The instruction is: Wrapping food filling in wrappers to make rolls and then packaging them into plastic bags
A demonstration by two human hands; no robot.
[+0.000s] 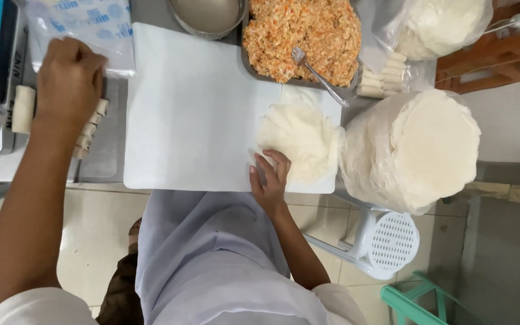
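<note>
While my left hand (69, 75) rests curled on the rolls (88, 129), my right hand (270, 177) presses spread fingers (281, 162) onto the wrappers (299, 141) on the board (194, 102).

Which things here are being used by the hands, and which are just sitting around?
In use:
left hand on finished rolls
right hand on thin wrappers
white board
filling tray with fork

Just there:
big wrapper stack
metal bowl
white stool
green stool
</note>
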